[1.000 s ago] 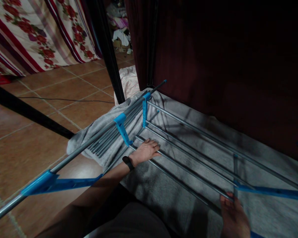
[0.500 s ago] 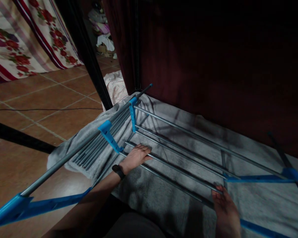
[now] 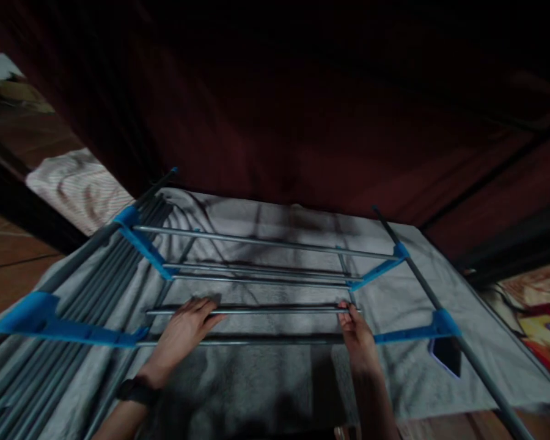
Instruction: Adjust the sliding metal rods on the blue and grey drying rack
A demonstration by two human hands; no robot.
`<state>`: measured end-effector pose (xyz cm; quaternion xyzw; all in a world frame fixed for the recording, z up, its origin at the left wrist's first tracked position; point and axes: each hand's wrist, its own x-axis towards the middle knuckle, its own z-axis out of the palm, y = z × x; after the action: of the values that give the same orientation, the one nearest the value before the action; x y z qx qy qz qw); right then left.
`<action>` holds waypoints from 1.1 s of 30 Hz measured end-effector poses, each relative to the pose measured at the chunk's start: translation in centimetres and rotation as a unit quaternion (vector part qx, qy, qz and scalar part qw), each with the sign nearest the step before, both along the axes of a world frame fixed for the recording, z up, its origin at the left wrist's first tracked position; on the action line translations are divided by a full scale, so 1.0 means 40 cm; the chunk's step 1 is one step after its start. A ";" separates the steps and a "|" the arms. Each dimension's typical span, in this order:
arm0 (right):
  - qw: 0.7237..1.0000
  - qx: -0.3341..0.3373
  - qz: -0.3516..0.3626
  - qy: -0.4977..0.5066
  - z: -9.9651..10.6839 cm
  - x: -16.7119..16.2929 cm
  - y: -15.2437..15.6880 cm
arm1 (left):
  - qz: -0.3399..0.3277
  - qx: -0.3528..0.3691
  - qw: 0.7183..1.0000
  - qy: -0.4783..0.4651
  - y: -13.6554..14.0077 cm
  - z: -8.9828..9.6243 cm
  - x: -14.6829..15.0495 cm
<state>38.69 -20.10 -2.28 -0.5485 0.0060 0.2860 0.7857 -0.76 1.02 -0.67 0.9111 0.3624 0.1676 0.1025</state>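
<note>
A thin grey metal tube (image 3: 279, 310) lies crosswise between my hands. My left hand (image 3: 193, 321), with a dark watch at its wrist, closes over the tube near its left end. My right hand (image 3: 355, 330) has its fingers around the right end. Both ends of this tube show free of any bracket. Around it stands a partly built rack of metal tubes (image 3: 266, 243) joined by blue plastic brackets, such as the left bracket (image 3: 85, 329) and the right bracket (image 3: 407, 332). One crossbar (image 3: 275, 340) runs just nearer to me, below my hands.
Several loose tubes (image 3: 73, 342) lie side by side at the left. A grey blanket (image 3: 256, 385) spreads underneath. On it, a phone (image 3: 445, 354) rests by the right bracket. A dark red curtain (image 3: 266, 146) hangs behind. A colourful package (image 3: 547, 333) is at the far right.
My view has swung to the right, bringing the phone and the rack's right side into sight. Both hands remain on the same tube, which now looks level across the view.
</note>
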 end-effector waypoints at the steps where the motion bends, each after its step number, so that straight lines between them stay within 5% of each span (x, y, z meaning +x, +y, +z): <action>1: 1.000 0.006 -0.013 0.018 0.000 0.000 0.006 | 0.002 0.003 1.000 -0.002 0.004 -0.005 -0.003; 7: 0.995 0.029 -0.064 0.075 0.000 -0.006 0.014 | -0.004 0.037 0.999 0.000 0.017 -0.021 -0.013; 18: 0.992 0.100 -0.049 0.061 0.034 -0.013 0.041 | -0.054 0.120 0.990 0.041 0.027 -0.014 -0.020; 33: 0.988 0.125 -0.039 0.076 0.015 -0.023 0.025 | -0.116 0.182 0.974 0.071 0.047 -0.029 -0.052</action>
<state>37.79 -19.10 -1.68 -0.4216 0.0514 0.2944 0.8561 -2.83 2.88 -1.82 0.9599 0.2236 0.1529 -0.0724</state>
